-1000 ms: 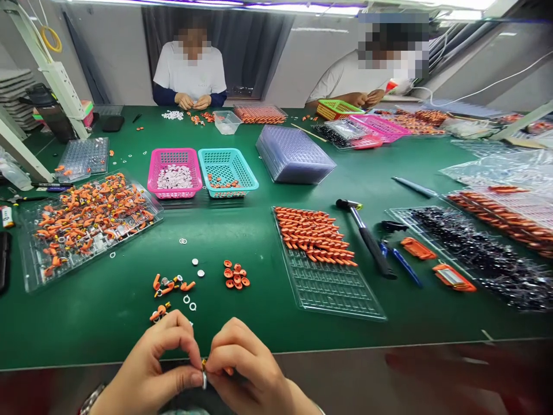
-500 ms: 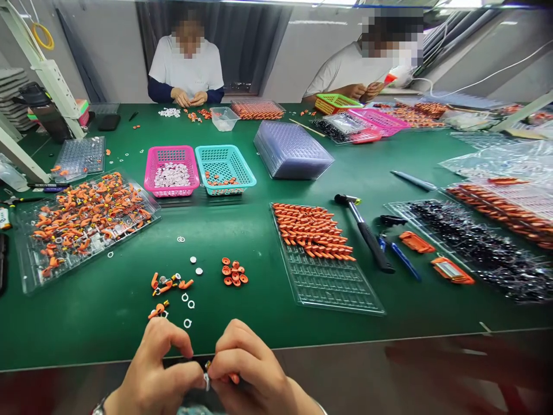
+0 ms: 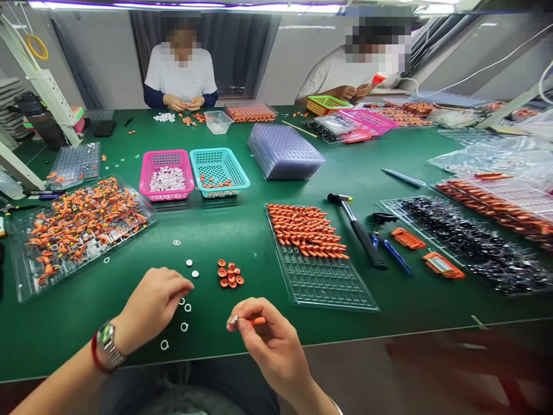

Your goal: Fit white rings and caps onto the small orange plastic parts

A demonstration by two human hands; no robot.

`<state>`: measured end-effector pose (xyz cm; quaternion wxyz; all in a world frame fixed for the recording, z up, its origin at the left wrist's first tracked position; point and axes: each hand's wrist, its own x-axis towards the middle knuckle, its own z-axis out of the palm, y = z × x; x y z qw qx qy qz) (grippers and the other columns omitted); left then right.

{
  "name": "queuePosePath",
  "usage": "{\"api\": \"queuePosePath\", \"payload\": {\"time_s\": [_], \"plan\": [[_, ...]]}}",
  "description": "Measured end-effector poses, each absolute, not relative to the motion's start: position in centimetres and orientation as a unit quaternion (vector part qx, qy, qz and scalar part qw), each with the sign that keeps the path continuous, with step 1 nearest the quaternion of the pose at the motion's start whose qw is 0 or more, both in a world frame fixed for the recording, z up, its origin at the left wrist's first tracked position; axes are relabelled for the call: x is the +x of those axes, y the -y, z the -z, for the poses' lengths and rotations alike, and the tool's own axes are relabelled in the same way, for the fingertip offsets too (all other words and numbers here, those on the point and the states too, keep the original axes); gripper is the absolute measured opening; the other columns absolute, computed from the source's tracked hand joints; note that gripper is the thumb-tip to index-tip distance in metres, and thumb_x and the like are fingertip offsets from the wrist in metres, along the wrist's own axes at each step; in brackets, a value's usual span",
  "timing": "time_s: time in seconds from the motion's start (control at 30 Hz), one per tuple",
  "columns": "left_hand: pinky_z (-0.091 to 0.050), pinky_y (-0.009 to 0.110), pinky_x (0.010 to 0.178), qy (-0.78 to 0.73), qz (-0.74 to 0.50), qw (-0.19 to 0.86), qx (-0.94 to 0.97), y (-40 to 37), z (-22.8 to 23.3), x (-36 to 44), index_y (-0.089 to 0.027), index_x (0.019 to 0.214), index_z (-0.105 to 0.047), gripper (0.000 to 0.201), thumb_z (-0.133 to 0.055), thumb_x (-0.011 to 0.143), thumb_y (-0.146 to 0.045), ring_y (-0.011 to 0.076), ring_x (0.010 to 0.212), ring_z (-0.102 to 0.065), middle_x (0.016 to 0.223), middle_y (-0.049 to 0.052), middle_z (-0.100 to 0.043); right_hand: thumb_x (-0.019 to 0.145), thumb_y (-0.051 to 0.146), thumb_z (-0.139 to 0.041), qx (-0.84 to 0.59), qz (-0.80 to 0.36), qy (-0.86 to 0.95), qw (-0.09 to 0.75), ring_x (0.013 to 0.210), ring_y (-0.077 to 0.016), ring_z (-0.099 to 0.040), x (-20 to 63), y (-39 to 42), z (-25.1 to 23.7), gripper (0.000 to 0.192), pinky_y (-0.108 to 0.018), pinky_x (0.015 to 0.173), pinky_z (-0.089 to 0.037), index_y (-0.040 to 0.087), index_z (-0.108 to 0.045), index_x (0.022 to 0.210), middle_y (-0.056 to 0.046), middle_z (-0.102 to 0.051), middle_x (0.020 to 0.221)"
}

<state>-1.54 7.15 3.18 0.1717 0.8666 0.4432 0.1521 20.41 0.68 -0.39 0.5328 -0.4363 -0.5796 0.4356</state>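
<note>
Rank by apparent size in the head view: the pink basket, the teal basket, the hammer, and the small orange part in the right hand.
1-2. pink basket and teal basket: look alike, no ranking.
3. hammer: long but thin, less area.
4. orange part in the right hand: smallest, though nearest the camera.

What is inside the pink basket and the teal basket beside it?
The pink basket holds a heap of small white pieces. The teal basket holds a few orange pieces. Anything lying beneath the heap is covered.
</note>
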Motion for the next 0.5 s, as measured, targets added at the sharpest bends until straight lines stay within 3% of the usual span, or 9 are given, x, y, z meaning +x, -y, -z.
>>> {"api": "queuePosePath", "payload": {"time_s": [0.1, 0.3, 0.4, 0.5], "plan": [[-0.046, 0.035, 0.075, -0.439, -0.139, 0.155, 0.874, -10.5, -2.3, -0.5, -0.022, 0.093, -0.075, 0.025, -0.053, 0.088, -0.010, 0.0219, 0.082, -0.064, 0.091, 0.006, -0.075, 0.089, 0.020, -0.054, -0.463, -0.431, 0.588, 0.504, 0.056, -0.0128, -0.054, 20.4, -0.8, 0.2, 0.014, -0.023, 0.051, -0.045, 0.021, -0.055, 0.075, 0.002, -0.055, 0.066], [-0.045, 0.033, 0.073, -0.407, -0.114, 0.159, 0.892, -12.9, -1.8, 0.9, -0.020, 0.067, -0.071, 0.026, -0.058, 0.081, -0.003, 0.0212, 0.075, -0.059, 0.078, 0.006, -0.068, 0.088, 0.023, -0.053, -0.484, -0.445, 0.590, 0.468, 0.055, -0.0116, -0.047, 20.6, -0.9, 0.4, 0.016, -0.022, 0.052, -0.041, 0.020, -0.054, 0.073, 0.003, -0.049, 0.064], [-0.046, 0.033, 0.072, -0.421, -0.128, 0.168, 0.882, -11.4, -2.4, 1.2, -0.018, 0.074, -0.068, 0.020, -0.056, 0.083, -0.006, 0.0211, 0.074, -0.058, 0.077, 0.005, -0.065, 0.088, 0.025, -0.053, -0.486, -0.467, 0.583, 0.454, 0.055, -0.0114, -0.045, 20.4, -0.9, 0.5, 0.016, -0.022, 0.052, -0.040, 0.020, -0.053, 0.073, 0.004, -0.047, 0.063], [-0.047, 0.030, 0.066, -0.447, -0.154, 0.189, 0.860, -8.8, -3.1, 1.3, -0.017, 0.093, -0.067, 0.021, -0.049, 0.087, -0.009, 0.0191, 0.072, -0.059, 0.078, 0.004, -0.065, 0.088, 0.025, -0.053, -0.479, -0.475, 0.582, 0.454, 0.056, -0.0117, -0.045, 20.1, -0.8, 0.2, 0.016, -0.023, 0.053, -0.039, 0.020, -0.053, 0.073, 0.004, -0.048, 0.064]]}}
